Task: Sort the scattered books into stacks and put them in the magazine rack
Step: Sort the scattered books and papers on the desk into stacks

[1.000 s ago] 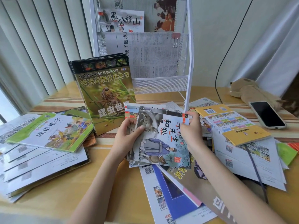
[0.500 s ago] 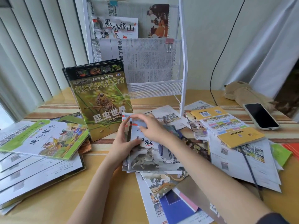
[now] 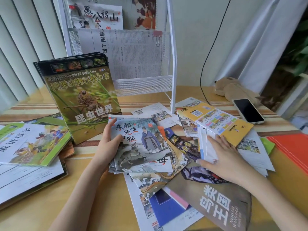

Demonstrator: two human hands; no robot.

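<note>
My left hand [image 3: 109, 144] grips the left edge of a thin stack of picture books [image 3: 141, 144] whose top cover shows a robed man and a wolf. My right hand [image 3: 220, 157] lies flat, fingers spread, on the scattered books [image 3: 188, 147] to the right, touching white pages under a yellow booklet [image 3: 221, 120]. A white wire magazine rack [image 3: 145, 84] stands at the back with papers and books in its upper pockets. A green insect encyclopedia stack [image 3: 83, 99] stands upright, leaning in front of the rack.
A pile of large flat books [image 3: 31, 144] lies at the left. A brown bird book [image 3: 220, 202] and a blue booklet [image 3: 166, 207] lie at the front. A phone [image 3: 248, 110], a plush toy [image 3: 233, 89], a black cable [image 3: 206, 60] and orange sheets [image 3: 291, 150] are at right.
The stack in my left hand has been turned so its title faces me. My right hand left the stack's top and moved right onto the scattered books.
</note>
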